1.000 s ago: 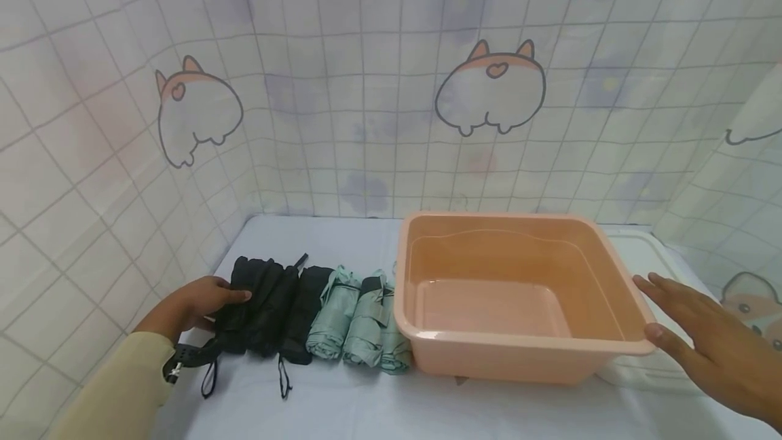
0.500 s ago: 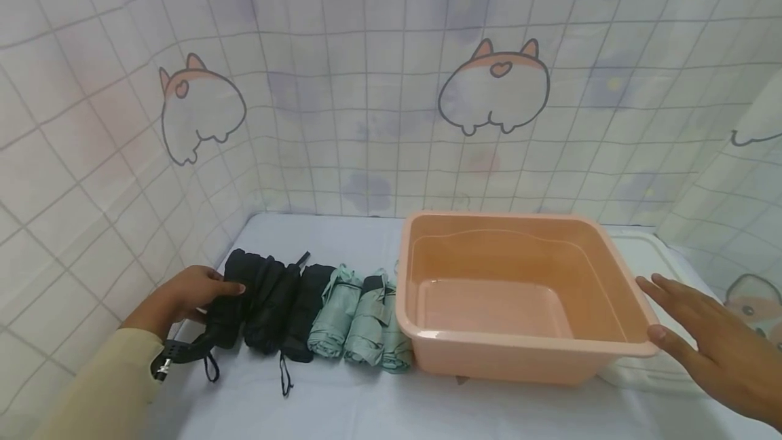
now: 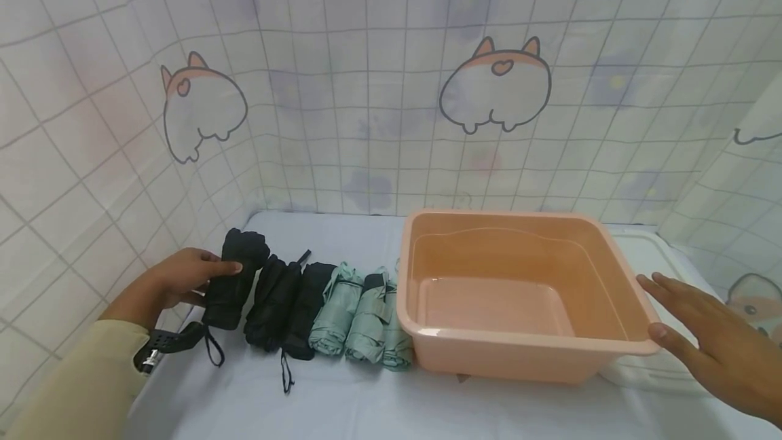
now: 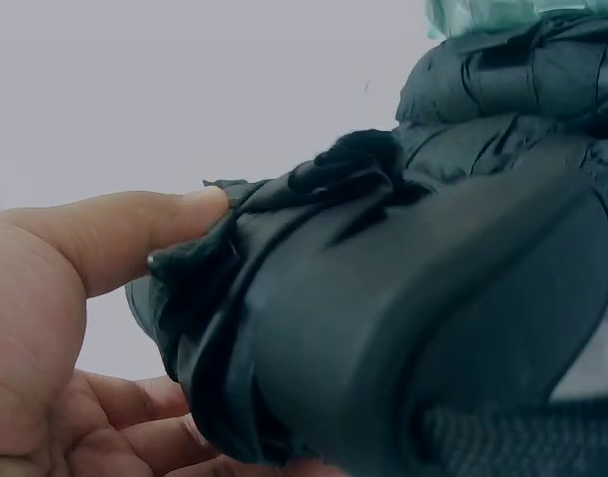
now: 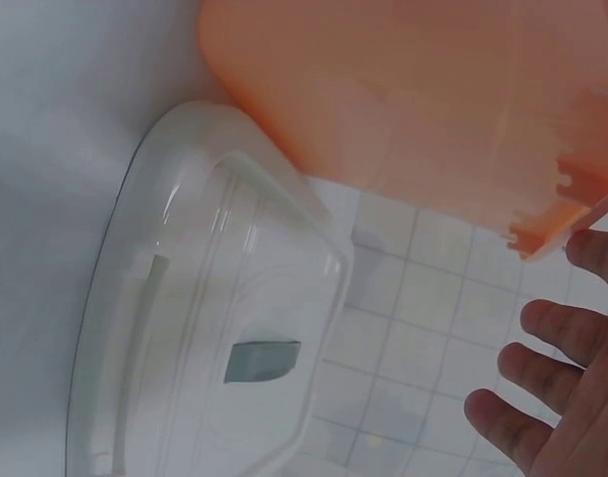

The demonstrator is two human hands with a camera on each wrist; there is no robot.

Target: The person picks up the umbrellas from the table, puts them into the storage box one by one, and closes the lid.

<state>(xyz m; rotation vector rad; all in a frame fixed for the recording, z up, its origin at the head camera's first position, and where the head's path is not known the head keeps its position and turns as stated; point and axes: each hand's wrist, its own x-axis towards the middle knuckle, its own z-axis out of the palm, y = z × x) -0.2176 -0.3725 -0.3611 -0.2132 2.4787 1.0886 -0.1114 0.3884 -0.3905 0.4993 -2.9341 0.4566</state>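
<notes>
My left hand (image 3: 183, 276) grips a black folded umbrella (image 3: 235, 284), thumb on top and fingers beneath. The umbrella is tilted, its wrist loop hanging near the table; in the left wrist view its smooth handle end (image 4: 413, 308) faces the camera. Two more black folded umbrellas (image 3: 275, 304) lie to its right, then three pale green folded ones (image 3: 334, 314) in the same row. Beside these stands a peach plastic bin (image 3: 525, 358). My right hand (image 3: 715, 341) has straight, spread fingers at the bin's right rim, the thumb seemingly touching it.
A white lid (image 3: 654, 365), also in the right wrist view as a white lid with a grey patch (image 5: 210, 328), lies right of the bin and partly under it. Patterned curtain-like sheets (image 3: 342, 107) enclose the white table (image 3: 330, 399) at the back and sides.
My left hand has drawn the leftmost black umbrella away from the row and raised it, opening a gap to the second one. The right hand and bin stay in place.
</notes>
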